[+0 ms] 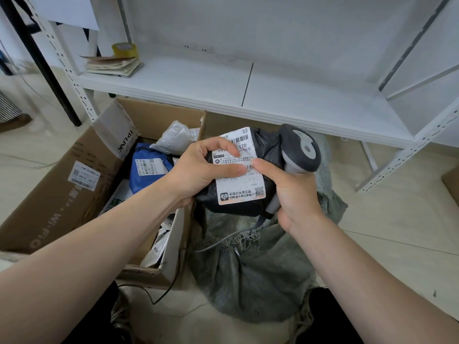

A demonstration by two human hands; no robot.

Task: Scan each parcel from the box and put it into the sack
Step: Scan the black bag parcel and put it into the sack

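While your left hand (196, 170) is gripping the black parcel (268, 147) over the sack (260, 274), your right hand (298, 194) is clutching the scanner (300, 147) just beside its right edge, with the label (236, 192) facing you.

black parcel (263, 155) with white label (242, 180), grey-green sack (260, 274), blue parcel (145, 167)

Box (62, 194) at frame left, sack (260, 274) just right of it at lower centre, shelf (273, 95) behind both across the top.
The held parcel (238, 194) sits mid-frame above the sack, left hand (198, 170) on its left side, right hand (295, 194) with the scanner (300, 150) on its right. Other parcels (149, 167) lie in the box. A tape roll (124, 49) and a paper stack (111, 65) rest on the shelf, upper left.
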